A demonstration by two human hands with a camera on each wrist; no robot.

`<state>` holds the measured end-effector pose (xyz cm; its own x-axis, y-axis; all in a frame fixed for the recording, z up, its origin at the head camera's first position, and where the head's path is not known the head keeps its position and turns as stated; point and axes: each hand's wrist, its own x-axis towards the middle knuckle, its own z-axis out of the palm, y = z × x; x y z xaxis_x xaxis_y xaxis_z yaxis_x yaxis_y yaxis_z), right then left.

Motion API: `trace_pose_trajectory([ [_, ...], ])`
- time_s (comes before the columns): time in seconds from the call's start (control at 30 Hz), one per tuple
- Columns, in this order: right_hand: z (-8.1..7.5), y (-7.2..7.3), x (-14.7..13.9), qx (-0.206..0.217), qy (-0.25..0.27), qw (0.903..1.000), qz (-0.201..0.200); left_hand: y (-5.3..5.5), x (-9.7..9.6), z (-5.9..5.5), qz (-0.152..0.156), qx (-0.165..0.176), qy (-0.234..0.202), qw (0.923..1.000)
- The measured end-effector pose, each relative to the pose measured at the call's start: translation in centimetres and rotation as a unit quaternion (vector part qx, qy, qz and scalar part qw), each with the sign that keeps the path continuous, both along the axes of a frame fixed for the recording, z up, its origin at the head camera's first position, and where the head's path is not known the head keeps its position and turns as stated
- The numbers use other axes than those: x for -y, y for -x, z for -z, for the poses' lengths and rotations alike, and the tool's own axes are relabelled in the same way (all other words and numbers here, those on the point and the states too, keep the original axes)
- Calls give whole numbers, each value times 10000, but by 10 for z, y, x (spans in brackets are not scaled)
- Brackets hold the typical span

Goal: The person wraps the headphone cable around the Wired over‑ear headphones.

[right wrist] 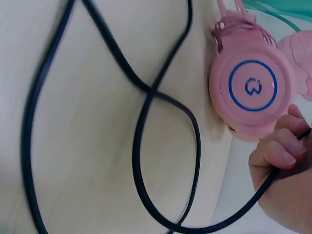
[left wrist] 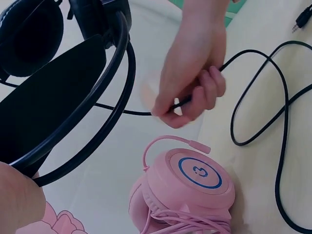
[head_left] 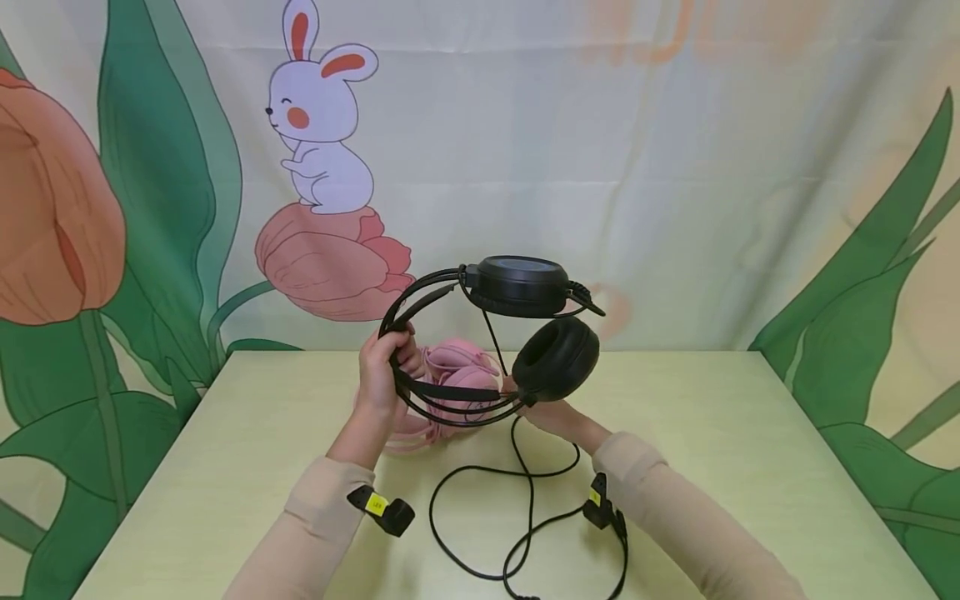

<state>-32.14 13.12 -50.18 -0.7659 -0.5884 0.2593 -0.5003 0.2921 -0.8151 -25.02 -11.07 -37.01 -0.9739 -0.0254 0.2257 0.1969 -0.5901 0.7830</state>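
Observation:
In the head view my left hand (head_left: pixel 381 371) grips the headband of a pair of black headphones (head_left: pixel 557 360), raised above the table with both ear cups toward the right. My right hand (left wrist: pixel 192 87) has its fingers curled round the black cable (left wrist: pixel 139 113) in the left wrist view; in the head view it is partly hidden behind the lower ear cup. Beneath and behind the black pair, pink headphones (right wrist: pixel 253 85) rest on the table, with their own cord bundled around them. A pink microphone boom (left wrist: pixel 200 146) sticks out from them.
The rest of the black cable (head_left: pixel 531 500) lies in loops on the pale table (head_left: pixel 720 433), between my forearms. Its plug (left wrist: pixel 303 18) shows in the left wrist view. Behind the table hangs a curtain (head_left: pixel 525 125) printed with a rabbit and tulips.

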Motion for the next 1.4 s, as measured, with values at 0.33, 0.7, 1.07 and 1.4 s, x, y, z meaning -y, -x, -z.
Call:
trace_pose_trajectory([
  [0.33,-28,-40,19,119,-1274,9869,986,0,4,1,-363,121,19,9993],
  [0.7,-30,-59,14,-245,-2181,9684,1182,1,5,0,-934,342,159,9949],
  [1.07,-40,-81,16,-869,-1987,9709,1016,5,8,5,-1474,736,40,9863],
  [1.4,-53,-95,14,-1584,-2341,9550,903,6,10,12,-1958,874,449,9757],
])
